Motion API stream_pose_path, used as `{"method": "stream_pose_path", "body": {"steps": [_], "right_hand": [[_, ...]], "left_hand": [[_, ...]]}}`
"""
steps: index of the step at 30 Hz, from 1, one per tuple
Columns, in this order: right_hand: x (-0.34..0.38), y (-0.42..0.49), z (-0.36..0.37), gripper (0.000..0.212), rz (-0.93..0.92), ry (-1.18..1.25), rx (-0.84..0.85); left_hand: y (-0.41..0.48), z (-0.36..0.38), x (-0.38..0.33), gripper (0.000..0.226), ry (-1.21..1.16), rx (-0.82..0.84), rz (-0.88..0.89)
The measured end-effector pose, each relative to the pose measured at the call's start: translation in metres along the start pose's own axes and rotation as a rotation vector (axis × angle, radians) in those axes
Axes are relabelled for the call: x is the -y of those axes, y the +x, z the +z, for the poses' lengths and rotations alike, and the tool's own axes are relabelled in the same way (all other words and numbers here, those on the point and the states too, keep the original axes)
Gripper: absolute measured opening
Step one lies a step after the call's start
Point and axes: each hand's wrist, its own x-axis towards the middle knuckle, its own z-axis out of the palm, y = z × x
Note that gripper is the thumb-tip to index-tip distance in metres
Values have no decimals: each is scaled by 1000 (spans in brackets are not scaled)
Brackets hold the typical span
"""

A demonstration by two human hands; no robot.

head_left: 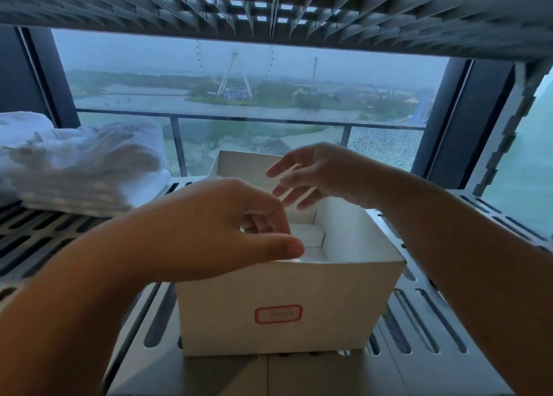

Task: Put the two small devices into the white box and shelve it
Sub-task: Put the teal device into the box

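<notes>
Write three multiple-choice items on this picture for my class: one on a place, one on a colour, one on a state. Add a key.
1. Where do the white towels lie relative to the white box?
A) inside it
B) on the shelf, to its left
C) on top of it

2. What colour outlines the label on the box's front?
A) blue
B) green
C) red

3. How does the box stand?
A) upright, open at the top
B) shut with a lid
C) tipped on its side

Key: 1 B, the towels rest on the slats beside the box; 2 C, the outline is red; 3 A, its inside shows from above.
</notes>
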Motion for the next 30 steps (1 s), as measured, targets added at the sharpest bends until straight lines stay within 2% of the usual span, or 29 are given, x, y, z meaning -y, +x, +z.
{"method": "stream_pose_path", "body": {"steps": [3, 11, 21, 26, 30], "right_hand": [[-1, -19, -4, 18, -66, -22, -119], [-11, -73, -22, 16, -155, 19, -347], [-66, -131, -66, 14, -143, 76, -452], [-99, -154, -87, 15, -132, 108, -489], [-125, -162, -100, 16, -120, 11, -532]], "left_hand": [[7, 5, -9, 42, 54, -34, 1], [26, 30, -40, 41, 116, -84, 67], [80, 77, -97, 19, 18, -269, 73], [112, 108, -127, 16, 44, -249, 31], [133, 129, -141, 11, 138, -237, -9]]}}
